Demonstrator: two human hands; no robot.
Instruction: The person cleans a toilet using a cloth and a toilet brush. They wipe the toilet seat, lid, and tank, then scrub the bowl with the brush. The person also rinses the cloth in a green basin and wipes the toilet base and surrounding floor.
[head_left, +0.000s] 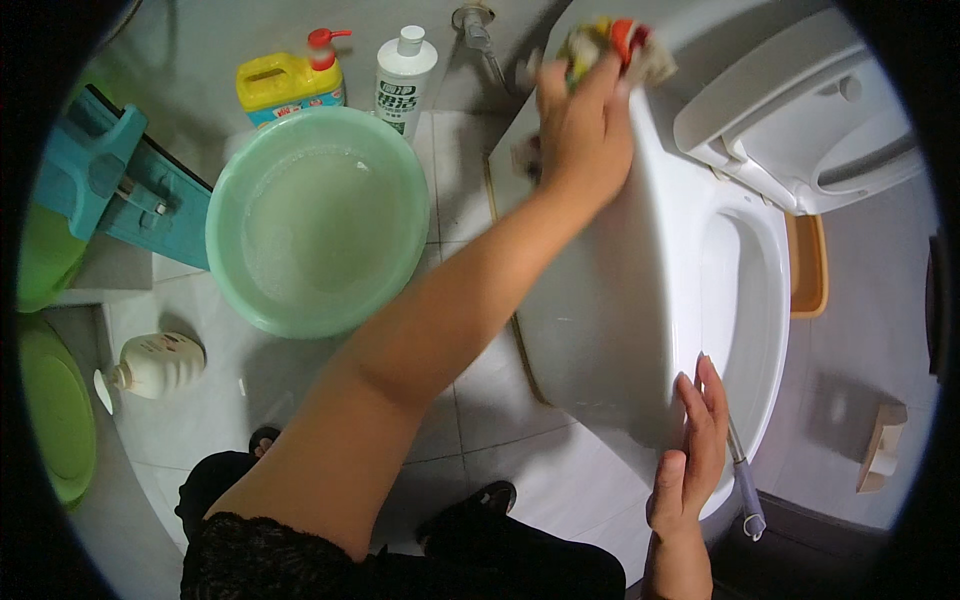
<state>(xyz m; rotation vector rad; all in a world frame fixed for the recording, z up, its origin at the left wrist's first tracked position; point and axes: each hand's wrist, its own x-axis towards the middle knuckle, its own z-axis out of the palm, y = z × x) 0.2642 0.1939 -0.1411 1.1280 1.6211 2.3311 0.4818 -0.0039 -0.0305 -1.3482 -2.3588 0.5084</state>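
Observation:
My left hand (585, 142) reaches across to the back of the white toilet (600, 315) and grips a crumpled multicoloured cloth (622, 49). The cloth is blurred, and it lies over the upper side of the toilet near the raised seat and lid (795, 112). My right hand (697, 442) rests at the front of the bowl's rim, fingers extended and holding nothing. Just beside it, a metal rod with a purple-grey handle (750, 499) leans out over the rim; its other end is hidden.
Left on the tiled floor stands a green basin (225, 262) of cloudy water. Behind it are a yellow jug (289, 79) and a white bottle (406, 75). A cream pump bottle (161, 365), turquoise plastic tool (105, 180) and orange bin (810, 270) are also around.

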